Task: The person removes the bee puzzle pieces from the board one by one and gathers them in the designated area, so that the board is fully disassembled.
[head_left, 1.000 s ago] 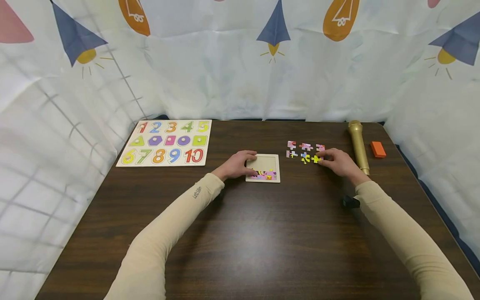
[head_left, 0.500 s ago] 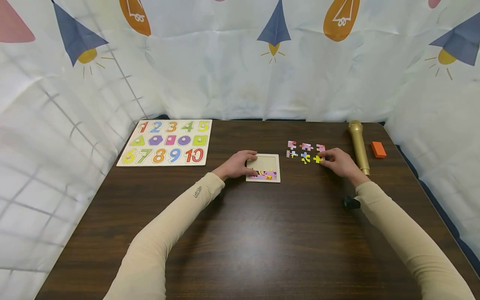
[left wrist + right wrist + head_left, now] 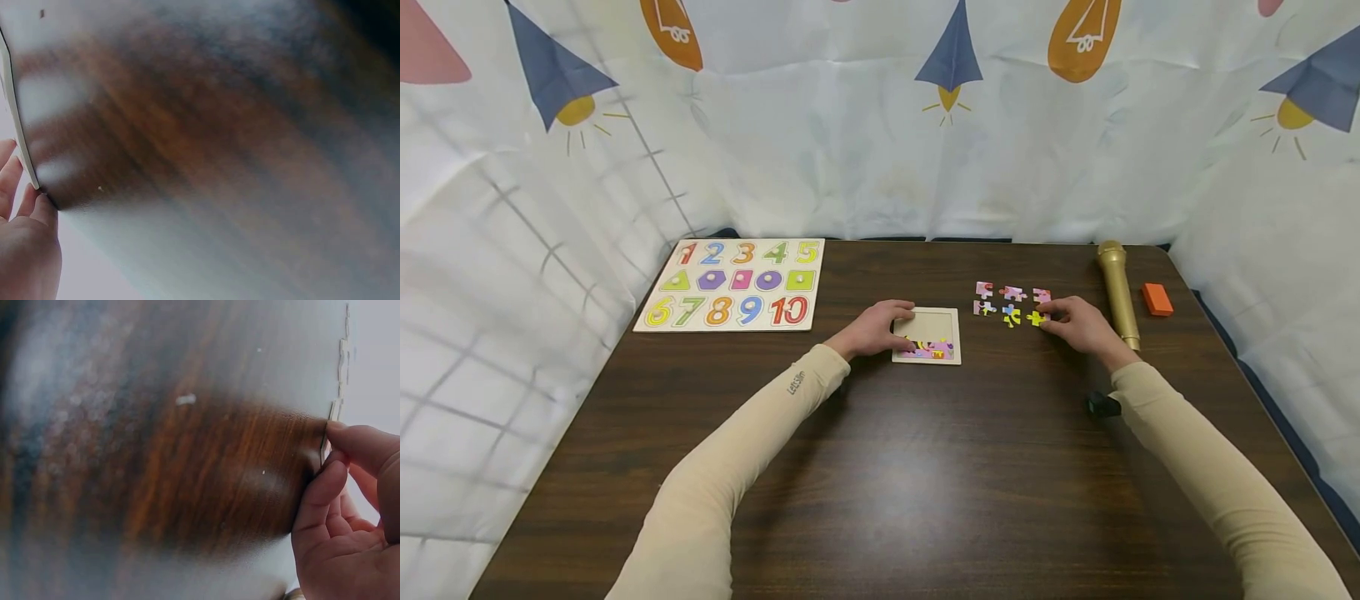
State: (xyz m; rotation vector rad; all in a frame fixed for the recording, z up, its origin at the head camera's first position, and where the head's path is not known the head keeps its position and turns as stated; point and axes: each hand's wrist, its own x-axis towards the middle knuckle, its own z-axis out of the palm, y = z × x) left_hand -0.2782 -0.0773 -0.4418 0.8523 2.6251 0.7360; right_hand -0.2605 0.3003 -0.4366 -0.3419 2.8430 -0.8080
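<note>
In the head view, my left hand (image 3: 871, 328) holds the left side of a small square wooden puzzle tray (image 3: 937, 327), with thumb and fingers at its rim. Joined pink and yellow pieces (image 3: 932, 350) fill the tray's front strip; bare wood shows behind them. To the right, my right hand (image 3: 1077, 322) pinches a yellow jigsaw piece (image 3: 1037, 318) lying at the near right end of two short rows of loose pieces (image 3: 1012, 293). The left wrist view shows fingers against the tray's edge (image 3: 20, 134). The right wrist view shows thumb and index finger on a thin piece (image 3: 324, 450).
A wooden number-and-shape board (image 3: 730, 286) lies at the back left of the dark wooden table (image 3: 880, 467). A gold microphone-shaped object (image 3: 1117, 292) and an orange block (image 3: 1157, 299) are at the back right. A patterned white curtain (image 3: 865, 150) hangs behind.
The yellow piece has slid very slightly right and away under my right fingers, mostly in the first half second. My left hand and the tray stay in place.
</note>
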